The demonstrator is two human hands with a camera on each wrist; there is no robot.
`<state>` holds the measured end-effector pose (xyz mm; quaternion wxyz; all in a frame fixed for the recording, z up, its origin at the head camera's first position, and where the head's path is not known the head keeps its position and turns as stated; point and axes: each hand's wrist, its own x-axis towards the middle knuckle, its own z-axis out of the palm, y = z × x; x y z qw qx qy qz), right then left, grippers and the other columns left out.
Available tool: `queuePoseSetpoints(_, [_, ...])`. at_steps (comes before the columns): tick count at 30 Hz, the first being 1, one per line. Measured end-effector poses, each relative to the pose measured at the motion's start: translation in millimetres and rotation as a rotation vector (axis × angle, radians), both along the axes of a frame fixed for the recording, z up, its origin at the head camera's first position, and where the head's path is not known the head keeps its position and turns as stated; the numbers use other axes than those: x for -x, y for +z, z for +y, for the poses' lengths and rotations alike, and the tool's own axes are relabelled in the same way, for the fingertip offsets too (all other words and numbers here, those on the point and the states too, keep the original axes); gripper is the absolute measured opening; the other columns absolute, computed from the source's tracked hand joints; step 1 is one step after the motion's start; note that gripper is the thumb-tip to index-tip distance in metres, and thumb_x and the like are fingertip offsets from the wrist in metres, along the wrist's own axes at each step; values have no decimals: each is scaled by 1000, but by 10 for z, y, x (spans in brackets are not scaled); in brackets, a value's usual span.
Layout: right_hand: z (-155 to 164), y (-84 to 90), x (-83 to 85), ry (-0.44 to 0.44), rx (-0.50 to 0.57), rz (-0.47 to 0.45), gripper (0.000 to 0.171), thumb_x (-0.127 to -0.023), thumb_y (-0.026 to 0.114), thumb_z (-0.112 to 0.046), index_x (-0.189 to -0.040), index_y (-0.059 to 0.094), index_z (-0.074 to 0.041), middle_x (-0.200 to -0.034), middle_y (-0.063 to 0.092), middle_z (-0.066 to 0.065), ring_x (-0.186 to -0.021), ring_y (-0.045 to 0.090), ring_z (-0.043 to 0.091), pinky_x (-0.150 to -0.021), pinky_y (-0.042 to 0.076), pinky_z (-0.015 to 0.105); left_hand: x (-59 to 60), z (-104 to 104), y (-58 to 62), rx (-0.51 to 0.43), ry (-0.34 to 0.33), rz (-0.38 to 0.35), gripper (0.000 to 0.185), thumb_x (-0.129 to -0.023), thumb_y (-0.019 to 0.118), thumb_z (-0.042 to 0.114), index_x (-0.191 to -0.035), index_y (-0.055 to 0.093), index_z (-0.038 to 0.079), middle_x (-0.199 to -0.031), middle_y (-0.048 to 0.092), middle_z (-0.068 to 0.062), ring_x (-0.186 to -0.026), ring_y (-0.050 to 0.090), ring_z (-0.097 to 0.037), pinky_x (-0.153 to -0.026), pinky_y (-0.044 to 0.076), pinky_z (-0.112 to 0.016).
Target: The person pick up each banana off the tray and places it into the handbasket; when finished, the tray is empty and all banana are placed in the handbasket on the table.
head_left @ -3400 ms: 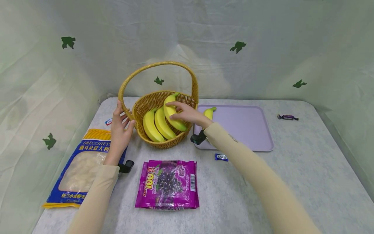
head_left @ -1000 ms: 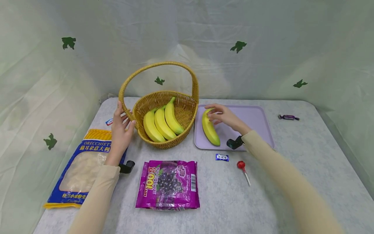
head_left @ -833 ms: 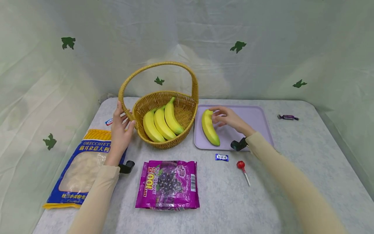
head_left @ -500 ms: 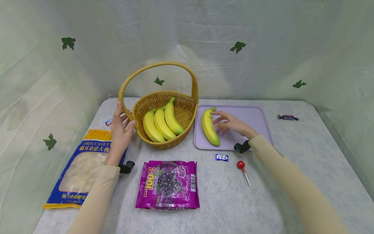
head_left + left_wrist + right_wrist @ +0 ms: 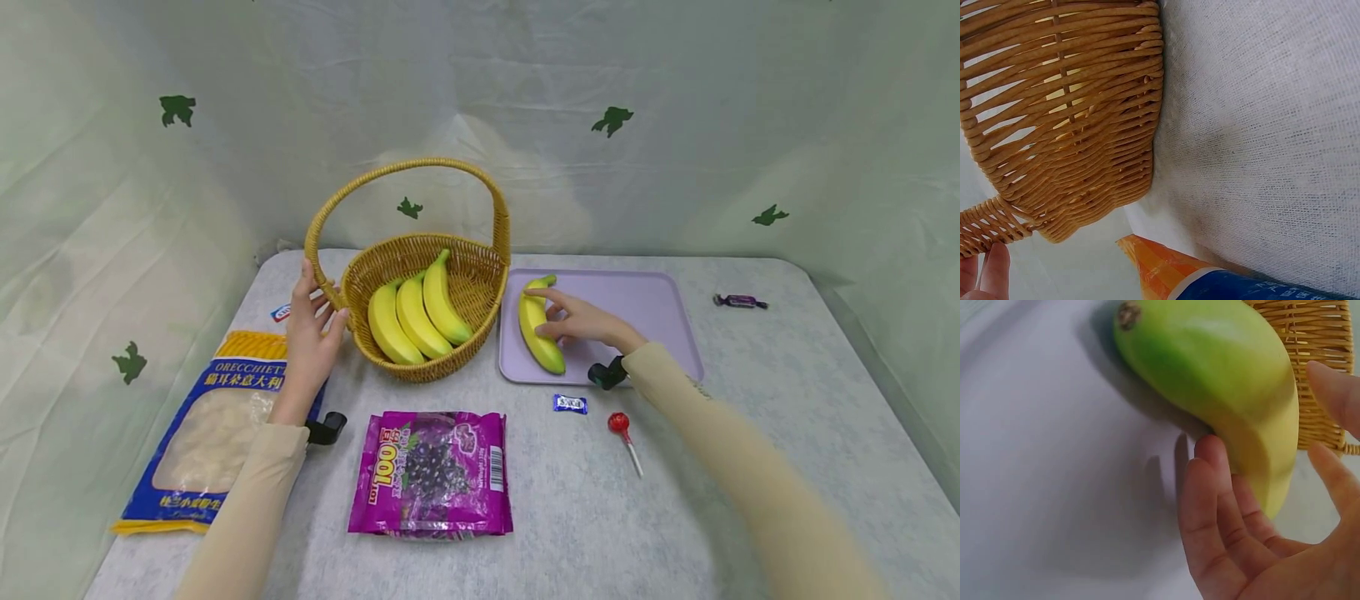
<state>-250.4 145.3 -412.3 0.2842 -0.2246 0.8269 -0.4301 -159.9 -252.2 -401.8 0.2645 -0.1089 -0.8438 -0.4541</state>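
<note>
My left hand (image 5: 309, 337) holds the wicker basket (image 5: 480, 354) by the foot of its handle, fingers at the outside and thumb by the rim. Three yellow bananas (image 5: 408, 321) lie side by side in the basket. My right hand (image 5: 581, 321) is at another banana (image 5: 534, 321), which lies on the lilac tray (image 5: 637, 333). Its forefinger reaches over the banana's upper part and the thumb overlaps the middle. In the right wrist view the other fingers (image 5: 1200, 494) lie beside the banana's inner curve, while thumb and forefinger stand apart, not closed round it.
A blue and yellow pasta bag (image 5: 210, 442) lies left, partly under the left forearm. A purple candy bag (image 5: 431, 475) lies in front of the basket. Near the tray are a small blue-wrapped candy (image 5: 570, 404), a red lollipop (image 5: 619, 423) and a purple-wrapped candy (image 5: 741, 301).
The right hand placed a third banana in the basket, let go and moved right to the tray. In the last half second it came left over the tray's banana. The left hand stayed put.
</note>
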Motion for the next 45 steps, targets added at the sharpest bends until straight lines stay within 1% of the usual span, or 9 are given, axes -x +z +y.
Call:
queuePoseSetpoints(11, [-110,-17,10,-30,-82,54,67,-92,64,-27,-150,32,-21,-107,48,18,-76,51,24,-68,50,36,-1,2,-9,-9,-3,0,79,-93,56,-4,-153,9,16,-135,33,-28,-123,44,-44,-101,39,-53])
queuePoseSetpoints(18, [-110,7,-37,-80,-60,65,64,-89,66,-24,-146,37,-21,-113,49,20,-81,54,26,-72,51,37,8,-1,-8,-15,-12,12,80,-92,57,-6,-153,9,15,-137,32,-28,-122,44,-45,-99,38,-59])
queuePoseSetpoints(22, [-78,36,-66,-96,-15,69,62,-88,67,-20,-144,39,-20,-116,48,22,-86,55,28,-75,52,38,9,-4,-7,-16,-10,12,80,-92,57,-6,-153,9,15,-137,31,-28,-122,44,-45,-99,38,-60])
queuePoseSetpoints(26, [-51,87,-88,-98,52,33,62,-88,66,-18,-144,39,-22,-123,44,22,-99,52,31,-79,54,40,13,-6,-10,-17,-11,14,80,-92,57,-7,-153,9,15,-136,32,-28,-122,44,-45,-99,38,-59])
queuePoseSetpoints(30, [-50,170,-131,-71,119,-14,64,-89,66,-18,-146,37,-24,-129,39,20,-112,46,34,-84,53,42,11,-8,-12,-16,-13,15,81,-92,57,-7,-153,9,15,-135,33,-29,-122,44,-46,-100,38,-59])
queuePoseSetpoints(34, [-100,261,-188,-24,167,-15,68,-90,67,-19,-149,33,-24,-137,36,18,-120,41,36,-91,49,47,9,-11,-13,-16,-12,15,80,-92,56,-7,-153,10,15,-135,33,-29,-122,44,-46,-99,37,-60])
queuePoseSetpoints(39, [-219,380,-261,4,194,20,70,-89,67,-19,-149,33,-28,-143,35,10,-118,47,34,-95,43,50,6,-10,-16,-19,-9,10,80,-92,57,-5,-153,10,15,-135,33,-29,-122,44,-45,-99,38,-59])
queuePoseSetpoints(42, [-312,441,-295,19,215,14,70,-89,67,-19,-149,34,-31,-143,35,9,-111,55,32,-93,45,49,5,-9,-14,-21,-6,7,79,-93,57,-3,-153,10,15,-135,33,-28,-122,44,-44,-100,38,-59])
queuePoseSetpoints(45, [-411,480,-309,44,231,7,69,-89,67,-19,-148,34,-33,-142,35,8,-109,56,30,-93,46,47,4,-6,-13,-25,-4,1,79,-93,57,-3,-153,10,16,-135,33,-28,-123,44,-43,-100,38,-58])
